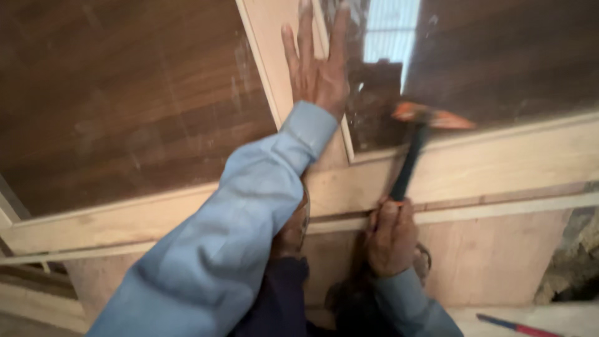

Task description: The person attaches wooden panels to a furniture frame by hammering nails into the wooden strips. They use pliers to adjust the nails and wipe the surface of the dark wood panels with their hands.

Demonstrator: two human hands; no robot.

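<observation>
1. Far left: dark brown glossy wooden panel (125,93), scuffed with pale dust, set in a pale unfinished wooden frame (499,168).
2. Left-centre: light blue shirt sleeve (237,231) runs up from the lower edge to the left hand (318,68).
3. Left hand lies flat, fingers (306,31) spread straight and holding nothing, palm pressed on the frame's upright strip between the two dark panels.
4. Right of it: second dark brown glossy panel (499,56), reflecting a bright window.
5. Centre-right: hammer with orange head and black handle (409,165), head blurred, over the lower left corner of the second panel, just beside the left wrist.
6. Right hand (390,237) sits below the frame's cross rail, fingers wrapped tight round the handle's lower end.
7. Bottom right: red and blue pencil (518,326) lies on a pale surface, well apart from both hands.
</observation>
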